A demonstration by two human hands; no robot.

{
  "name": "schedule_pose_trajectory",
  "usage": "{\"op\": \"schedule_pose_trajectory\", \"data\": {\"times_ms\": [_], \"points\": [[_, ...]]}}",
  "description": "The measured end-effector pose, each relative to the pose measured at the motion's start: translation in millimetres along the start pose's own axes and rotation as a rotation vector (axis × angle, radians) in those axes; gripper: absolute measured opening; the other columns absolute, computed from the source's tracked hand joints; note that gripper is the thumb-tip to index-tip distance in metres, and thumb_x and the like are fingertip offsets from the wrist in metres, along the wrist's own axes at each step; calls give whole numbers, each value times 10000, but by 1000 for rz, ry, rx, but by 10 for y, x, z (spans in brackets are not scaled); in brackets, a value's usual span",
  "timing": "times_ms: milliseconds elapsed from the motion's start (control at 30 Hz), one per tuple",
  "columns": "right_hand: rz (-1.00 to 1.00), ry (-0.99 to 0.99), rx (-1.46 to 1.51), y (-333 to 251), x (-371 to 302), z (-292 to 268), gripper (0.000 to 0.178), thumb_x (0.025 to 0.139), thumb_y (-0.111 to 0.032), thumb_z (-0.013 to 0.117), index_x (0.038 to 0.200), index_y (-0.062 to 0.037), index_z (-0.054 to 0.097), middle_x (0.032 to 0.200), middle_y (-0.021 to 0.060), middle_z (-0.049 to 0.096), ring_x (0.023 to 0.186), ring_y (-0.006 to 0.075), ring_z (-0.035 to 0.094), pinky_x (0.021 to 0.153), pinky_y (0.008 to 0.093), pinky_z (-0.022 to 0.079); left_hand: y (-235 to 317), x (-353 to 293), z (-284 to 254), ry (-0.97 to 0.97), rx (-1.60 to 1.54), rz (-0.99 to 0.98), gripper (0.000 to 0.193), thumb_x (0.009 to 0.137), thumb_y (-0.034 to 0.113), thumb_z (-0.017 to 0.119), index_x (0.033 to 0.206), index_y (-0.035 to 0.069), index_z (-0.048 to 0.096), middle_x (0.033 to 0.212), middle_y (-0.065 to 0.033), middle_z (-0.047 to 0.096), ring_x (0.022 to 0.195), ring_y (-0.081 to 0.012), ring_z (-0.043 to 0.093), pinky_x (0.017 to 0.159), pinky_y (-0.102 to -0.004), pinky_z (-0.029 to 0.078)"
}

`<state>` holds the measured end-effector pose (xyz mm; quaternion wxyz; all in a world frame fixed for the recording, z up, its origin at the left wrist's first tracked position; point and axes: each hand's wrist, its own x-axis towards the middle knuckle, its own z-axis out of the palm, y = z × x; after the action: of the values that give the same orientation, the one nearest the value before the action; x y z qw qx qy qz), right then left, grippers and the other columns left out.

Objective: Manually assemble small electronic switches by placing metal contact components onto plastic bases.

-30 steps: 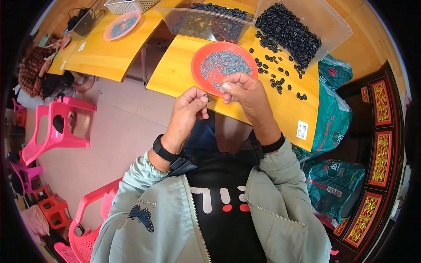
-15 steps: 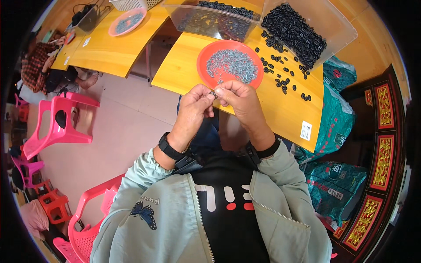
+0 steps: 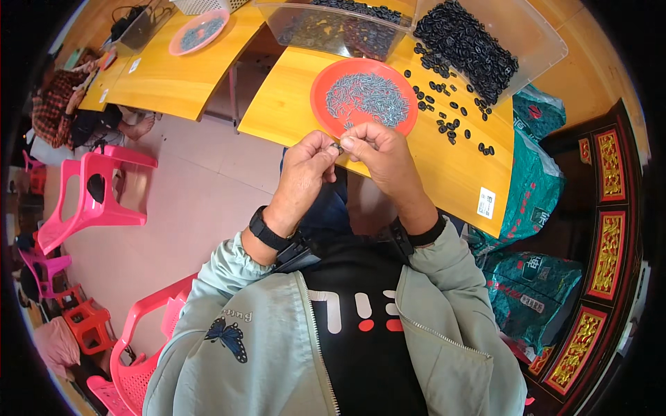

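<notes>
Since the earliest frame, the person's right hand [image 3: 390, 158] has come away from the plate's near rim to meet the left hand [image 3: 300, 170], and the fingertips that stood apart now touch. The left thumb and forefinger pinch a small dark piece [image 3: 338, 148]; the right thumb and forefinger press against it, though whether they also grip a metal pin cannot be told. The piece is held up around the near edge of the yellow table [image 3: 444, 182], just off the near rim of the red plate [image 3: 316, 104] with its grey pins [image 3: 378, 97].

The likeliest trouble is a drop: the piece is tiny, only fingertips hold it, and past that edge it would fall to the floor [image 3: 201, 187]. Uneven pressure could make it twist or spring out. A wrist catching the plate's near rim could tip pins over the edge. Loose black ovals [image 3: 454, 105] toward the table's right edge could be swept off by a careless sleeve.
</notes>
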<state>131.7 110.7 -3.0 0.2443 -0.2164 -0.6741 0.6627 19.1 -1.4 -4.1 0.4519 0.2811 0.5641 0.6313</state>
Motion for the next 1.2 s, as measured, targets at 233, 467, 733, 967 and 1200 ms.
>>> {"op": "schedule_pose_trajectory", "data": {"times_ms": [233, 467, 733, 967, 1200], "points": [[0, 30, 4, 66, -34, 66, 73, 851, -67, 589, 862, 4, 596, 775, -2, 600, 715, 47, 537, 637, 201, 437, -44, -4, 35, 55, -34, 13, 100, 873, 113, 491, 811, 40, 521, 629, 0, 495, 546, -85, 477, 523, -211, 385], [-41, 11, 37, 160, -55, 76, 66, 862, -52, 573, 874, 11, 587, 781, 4, 599, 719, 46, 534, 641, 202, 439, -58, -14, 80, 79, 7, 49, 135, 867, 91, 489, 754, 23, 518, 598, -1, 479, 525, -78, 458, 494, -217, 396], [-42, 107, 233, 249, -89, 104, 93, 870, -88, 578, 874, 0, 607, 772, -13, 598, 688, 42, 518, 621, 195, 430, -131, 42, 113, 69, -82, 8, 105, 876, 98, 488, 789, 47, 516, 604, -3, 499, 514, -86, 477, 497, -205, 390], [-186, 459, -335, 153, 46, -799, 148, 792, -138, 604, 841, -11, 662, 734, 88, 654, 681, 143, 610, 643, 279, 476, -101, 80, -19, 83, -158, 5, 108, 889, 120, 479, 807, 58, 515, 608, -14, 511, 510, -107, 503, 513, -215, 393], [174, 548, -1088, 110, 45, -1502, 161, 725, -189, 646, 794, -46, 672, 688, 119, 632, 662, 241, 621, 605, 339, 471, -101, 85, -19, 48, -143, -6, 107, 891, 129, 473, 813, 62, 504, 622, -27, 519, 534, -127, 517, 520, -229, 409]]}}
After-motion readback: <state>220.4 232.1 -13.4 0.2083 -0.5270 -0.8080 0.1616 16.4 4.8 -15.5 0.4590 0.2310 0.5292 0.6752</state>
